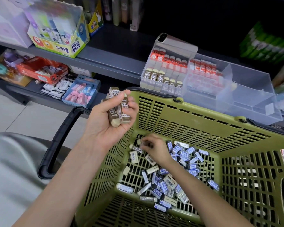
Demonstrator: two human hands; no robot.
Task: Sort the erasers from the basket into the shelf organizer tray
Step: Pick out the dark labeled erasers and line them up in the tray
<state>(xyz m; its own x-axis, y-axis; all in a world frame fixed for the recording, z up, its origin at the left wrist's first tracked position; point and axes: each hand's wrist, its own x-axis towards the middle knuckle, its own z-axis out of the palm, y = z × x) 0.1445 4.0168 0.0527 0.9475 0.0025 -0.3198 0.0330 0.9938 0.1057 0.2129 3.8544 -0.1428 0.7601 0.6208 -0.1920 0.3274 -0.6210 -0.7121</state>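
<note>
Shelving [115, 53] in dark grey runs across the back, in two levels. Below it, nearest the camera, sits the green slatted basket [170, 122], its black handle [59, 138] folded down on the left side. The clear tray [246, 89] stands on the shelf edge just behind the basket's far rim. Its left compartments hold upright rows of red erasers [169, 59] at the back and brown 2B ones [154, 76] in front. A yellow glue box [59, 38] stands on the upper level at the left. A small box of pink and blue erasers [82, 94] lies on the lower level.

The hands are apart. The left hand [110, 118] is raised over the basket's left rim, palm up, with its fingers curled round a bundle of brown erasers [121, 112]. The right hand [154, 148] reaches down to the basket floor. Its fingertips are blurred beside a loose brown eraser [136, 149], and I cannot tell whether they grip it. The loose erasers [184, 154] scattered over the basket floor are mostly blue-sleeved, with a few cream and brown ones among them.
</note>
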